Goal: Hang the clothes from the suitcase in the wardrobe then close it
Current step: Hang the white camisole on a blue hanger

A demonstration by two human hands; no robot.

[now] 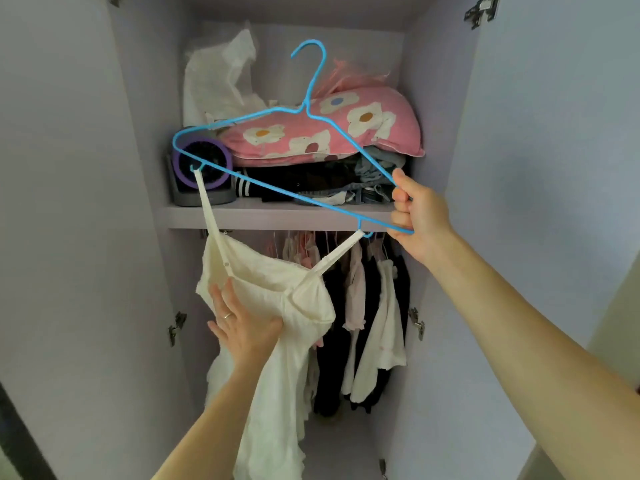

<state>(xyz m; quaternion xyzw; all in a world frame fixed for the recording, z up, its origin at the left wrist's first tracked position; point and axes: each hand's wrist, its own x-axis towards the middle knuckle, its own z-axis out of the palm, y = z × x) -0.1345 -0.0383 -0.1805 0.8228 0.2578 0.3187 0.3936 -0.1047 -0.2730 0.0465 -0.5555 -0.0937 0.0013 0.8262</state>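
A blue wire hanger [277, 114] is held up, tilted, in front of the open wardrobe, its hook pointing up. My right hand [417, 216] grips its right corner. A cream strappy dress [277, 341] hangs from the hanger's two lower notches by its thin straps. My left hand [244, 327] holds the dress by its top part, fingers spread against the cloth and thumb pinching a fold. Below the shelf [277, 214], clothes in white, pink and black [367, 306] hang in the wardrobe. The rail itself is hidden behind the shelf edge. The suitcase is out of view.
On the shelf sit a pink flowered pillow [346, 128], a stack of folded dark clothes [311, 181], a small purple fan [204, 171] and white bagged cloth [218, 81]. Both lilac wardrobe doors [62, 202] stand open at left and right.
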